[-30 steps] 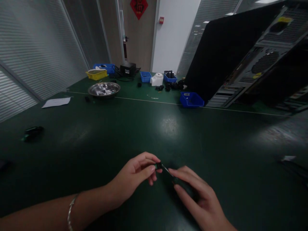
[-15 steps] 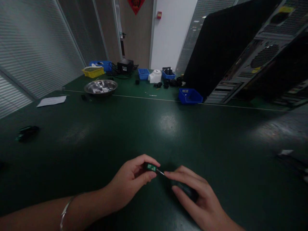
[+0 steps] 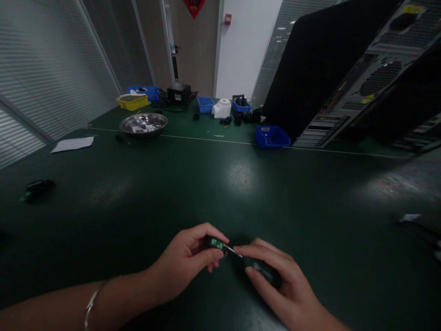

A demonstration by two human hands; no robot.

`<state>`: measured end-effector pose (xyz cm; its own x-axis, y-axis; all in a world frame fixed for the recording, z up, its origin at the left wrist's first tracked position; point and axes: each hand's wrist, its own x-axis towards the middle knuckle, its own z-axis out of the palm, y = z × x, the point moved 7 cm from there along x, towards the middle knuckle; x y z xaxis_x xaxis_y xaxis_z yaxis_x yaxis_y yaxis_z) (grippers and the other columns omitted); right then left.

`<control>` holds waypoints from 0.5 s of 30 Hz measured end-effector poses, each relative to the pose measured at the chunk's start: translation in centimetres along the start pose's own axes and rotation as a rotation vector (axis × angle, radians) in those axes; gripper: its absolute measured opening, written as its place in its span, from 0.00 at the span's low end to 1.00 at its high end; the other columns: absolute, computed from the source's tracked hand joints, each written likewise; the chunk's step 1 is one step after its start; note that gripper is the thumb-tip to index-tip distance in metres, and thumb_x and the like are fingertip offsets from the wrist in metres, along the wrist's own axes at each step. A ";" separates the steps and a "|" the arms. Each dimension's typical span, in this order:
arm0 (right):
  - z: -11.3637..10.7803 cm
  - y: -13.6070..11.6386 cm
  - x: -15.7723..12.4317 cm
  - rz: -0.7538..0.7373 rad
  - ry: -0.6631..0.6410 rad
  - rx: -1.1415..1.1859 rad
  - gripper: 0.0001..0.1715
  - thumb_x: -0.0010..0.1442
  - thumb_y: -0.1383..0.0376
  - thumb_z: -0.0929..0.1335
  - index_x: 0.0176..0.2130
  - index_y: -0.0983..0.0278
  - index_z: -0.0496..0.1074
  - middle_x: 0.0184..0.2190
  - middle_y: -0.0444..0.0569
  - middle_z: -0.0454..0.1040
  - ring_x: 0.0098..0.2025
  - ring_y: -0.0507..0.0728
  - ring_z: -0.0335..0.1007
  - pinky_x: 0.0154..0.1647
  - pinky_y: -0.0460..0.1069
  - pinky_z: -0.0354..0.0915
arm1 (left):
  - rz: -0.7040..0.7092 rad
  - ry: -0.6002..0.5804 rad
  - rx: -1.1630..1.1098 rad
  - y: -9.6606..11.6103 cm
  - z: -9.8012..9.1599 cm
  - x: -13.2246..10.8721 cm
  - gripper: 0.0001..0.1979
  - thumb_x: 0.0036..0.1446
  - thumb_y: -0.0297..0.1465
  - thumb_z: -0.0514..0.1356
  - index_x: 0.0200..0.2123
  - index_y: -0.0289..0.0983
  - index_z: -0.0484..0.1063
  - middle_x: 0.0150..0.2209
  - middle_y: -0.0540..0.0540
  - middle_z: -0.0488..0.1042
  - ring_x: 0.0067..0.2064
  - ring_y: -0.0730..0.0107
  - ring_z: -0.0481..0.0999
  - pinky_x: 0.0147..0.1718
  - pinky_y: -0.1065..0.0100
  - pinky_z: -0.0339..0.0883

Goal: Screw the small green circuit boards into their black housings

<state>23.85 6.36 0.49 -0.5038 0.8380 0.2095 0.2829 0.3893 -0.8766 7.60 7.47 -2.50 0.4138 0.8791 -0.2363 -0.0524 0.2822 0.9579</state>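
Board (image 3: 217,243), small and green with pale dots and black sides, is over the desk (image 3: 165,184), pinched in the grip of the left hand (image 3: 182,257), while the right hand (image 3: 289,280) has its grip around a dark tool (image 3: 263,272) whose thin, shiny rod meets one end. Far back, a shiny bowl (image 3: 143,134) has white and dark bits, a blue tray (image 3: 241,109) has black parts, and a blue bin (image 3: 274,142) has little bits.

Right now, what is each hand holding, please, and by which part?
The left hand pinches a small green board by its edges; the right hand holds a thin metal-tipped tool by its dark handle.
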 end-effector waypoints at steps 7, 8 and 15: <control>0.2 -0.2 0.2 0.001 -0.030 0.023 0.23 0.64 0.73 0.65 0.54 0.53 0.70 0.39 0.48 0.76 0.40 0.56 0.73 0.37 0.48 0.66 | 0.071 -0.047 -0.097 0.4 0.1 0.2 0.10 0.58 0.33 0.63 0.41 0.33 0.75 0.29 0.48 0.74 0.30 0.72 0.72 0.32 0.69 0.67; 0.3 -0.3 0.2 0.001 -0.037 0.028 0.23 0.64 0.73 0.65 0.54 0.53 0.70 0.39 0.47 0.76 0.40 0.56 0.73 0.37 0.48 0.66 | 0.080 -0.045 -0.105 0.4 0.0 0.3 0.11 0.59 0.34 0.63 0.41 0.33 0.75 0.29 0.47 0.74 0.30 0.71 0.73 0.32 0.69 0.68; 0.7 0.0 0.4 -0.004 -0.044 0.039 0.23 0.63 0.74 0.65 0.54 0.53 0.70 0.36 0.47 0.74 0.36 0.55 0.73 0.35 0.48 0.65 | 0.066 -0.038 -0.239 -0.2 -0.2 0.6 0.13 0.57 0.37 0.65 0.38 0.32 0.79 0.26 0.46 0.76 0.27 0.71 0.75 0.29 0.69 0.69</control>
<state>23.10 6.42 0.24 -0.5403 0.8187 0.1944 0.2492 0.3764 -0.8923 7.66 8.01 -2.84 0.4358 0.8850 -0.1636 -0.2924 0.3111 0.9042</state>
